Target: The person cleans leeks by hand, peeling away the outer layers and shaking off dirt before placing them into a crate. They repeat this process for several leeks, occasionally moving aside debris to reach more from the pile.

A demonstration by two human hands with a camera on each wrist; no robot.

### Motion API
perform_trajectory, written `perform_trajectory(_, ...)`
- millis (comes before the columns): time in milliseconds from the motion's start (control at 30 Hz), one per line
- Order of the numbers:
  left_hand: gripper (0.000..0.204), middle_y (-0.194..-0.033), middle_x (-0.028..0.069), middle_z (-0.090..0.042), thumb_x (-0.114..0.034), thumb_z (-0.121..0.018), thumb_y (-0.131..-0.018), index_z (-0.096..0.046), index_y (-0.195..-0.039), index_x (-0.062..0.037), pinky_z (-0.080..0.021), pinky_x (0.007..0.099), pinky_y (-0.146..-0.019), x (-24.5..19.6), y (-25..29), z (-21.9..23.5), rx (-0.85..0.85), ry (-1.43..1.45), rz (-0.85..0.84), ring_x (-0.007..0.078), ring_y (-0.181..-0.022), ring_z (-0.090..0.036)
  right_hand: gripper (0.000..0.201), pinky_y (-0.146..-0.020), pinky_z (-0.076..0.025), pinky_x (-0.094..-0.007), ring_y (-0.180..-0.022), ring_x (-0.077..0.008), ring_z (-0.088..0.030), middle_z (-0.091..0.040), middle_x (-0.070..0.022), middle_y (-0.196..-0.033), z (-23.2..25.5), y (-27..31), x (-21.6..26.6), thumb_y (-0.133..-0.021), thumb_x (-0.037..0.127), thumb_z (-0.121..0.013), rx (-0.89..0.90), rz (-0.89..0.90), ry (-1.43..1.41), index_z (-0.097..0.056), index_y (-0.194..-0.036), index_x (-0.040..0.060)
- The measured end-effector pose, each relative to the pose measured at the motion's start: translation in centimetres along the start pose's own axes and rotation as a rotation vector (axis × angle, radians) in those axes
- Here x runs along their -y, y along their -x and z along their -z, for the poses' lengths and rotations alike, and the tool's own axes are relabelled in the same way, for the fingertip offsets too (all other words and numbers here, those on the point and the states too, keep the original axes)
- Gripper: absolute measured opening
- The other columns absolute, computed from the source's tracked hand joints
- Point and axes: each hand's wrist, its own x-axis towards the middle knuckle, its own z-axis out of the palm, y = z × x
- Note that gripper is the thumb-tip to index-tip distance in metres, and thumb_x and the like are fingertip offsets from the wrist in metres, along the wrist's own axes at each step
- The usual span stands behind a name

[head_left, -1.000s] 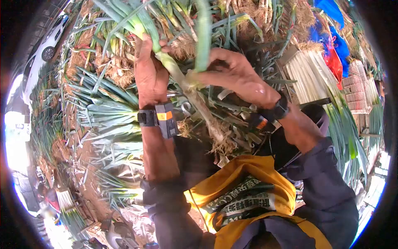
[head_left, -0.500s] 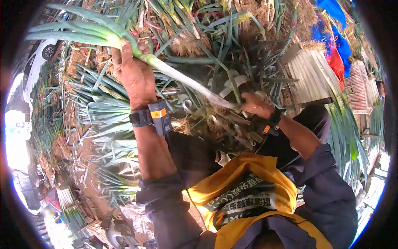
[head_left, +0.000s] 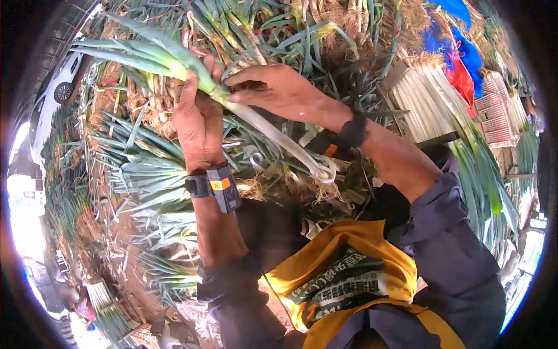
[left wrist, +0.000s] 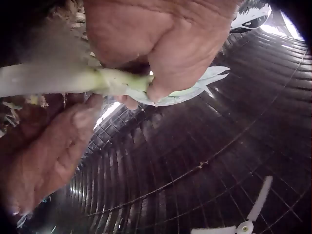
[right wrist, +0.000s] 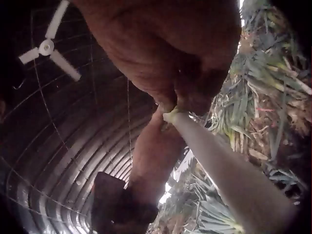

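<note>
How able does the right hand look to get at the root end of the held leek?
Yes, it seems so. The right hand is at the top of the pale stalk, the left hand holds the leafy part, and nothing visible covers the root end.

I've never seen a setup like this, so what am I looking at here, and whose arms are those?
There's no robot here: it's a person working bare-handed, wearing three cameras. The large round view comes from the head, looking down past a yellow garment. The two others come from the wrists, looking upward enough to catch a curved roof and a ceiling fan.

The left hand grips a long leek-like vegetable near its green leaves; the right hand pinches it just beside that, with the pale stem slanting down.

Around them lie heaps of similar leafy vegetables. Farther right are a row of pale stalks and a pinkish crate.
</note>
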Motion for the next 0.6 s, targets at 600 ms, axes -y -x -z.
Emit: perform_trajectory(600,0.036,-0.112,0.0117,-0.064,-0.024,-0.062,-0.103,-0.049,-0.134,-0.0110,-0.054,0.0309,-0.074,0.1,1.2,-1.6,0.094,0.022,-0.010,0.0177,-0.087,-0.062,0.015,-0.061,-0.047,-0.0257,-0.072,-0.0100,-0.056,-0.060,-0.0030,-0.089,0.3,2.7,4.5,-0.085,-0.001,-0.075,-0.091,0.223,0.025,-0.063,-0.094,0.0026)
